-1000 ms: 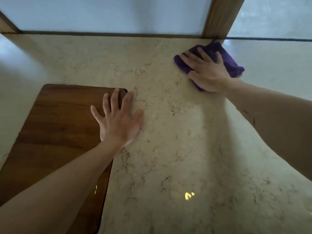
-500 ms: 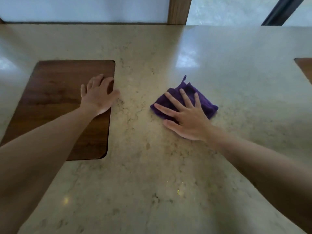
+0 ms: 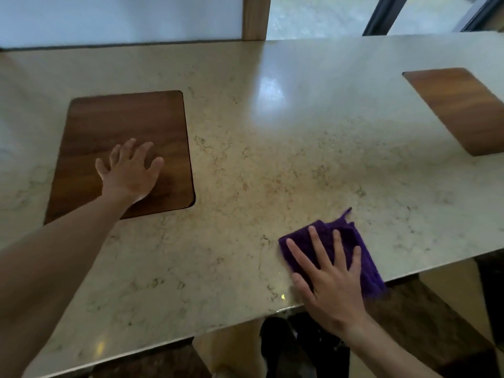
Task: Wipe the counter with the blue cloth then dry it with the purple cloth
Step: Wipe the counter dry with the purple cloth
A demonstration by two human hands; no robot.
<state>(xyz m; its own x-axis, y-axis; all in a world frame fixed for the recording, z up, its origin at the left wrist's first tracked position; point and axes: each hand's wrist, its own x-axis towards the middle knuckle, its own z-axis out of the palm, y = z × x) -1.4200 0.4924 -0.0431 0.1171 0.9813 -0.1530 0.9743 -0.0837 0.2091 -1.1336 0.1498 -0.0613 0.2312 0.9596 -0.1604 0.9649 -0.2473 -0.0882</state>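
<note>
Pressing flat with straight, spread fingers, the right hand (image 3: 331, 285) pins the purple cloth (image 3: 351, 246) at the counter's (image 3: 272, 165) five o'clock edge; the left hand (image 3: 129, 171), fingers splayed, rests on the wooden inset (image 3: 109, 121) at nine o'clock.

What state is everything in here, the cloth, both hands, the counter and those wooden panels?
purple cloth: folded, flat on the counter near its front edge, one corner past the edge.
right hand: fingers straight and spread, pressing on the cloth.
left hand: fingers spread, resting flat on the left wooden panel.
left wooden panel: set into the counter.
right wooden panel: set into the counter, nothing on it.
counter: glossy, reflecting light.
</note>
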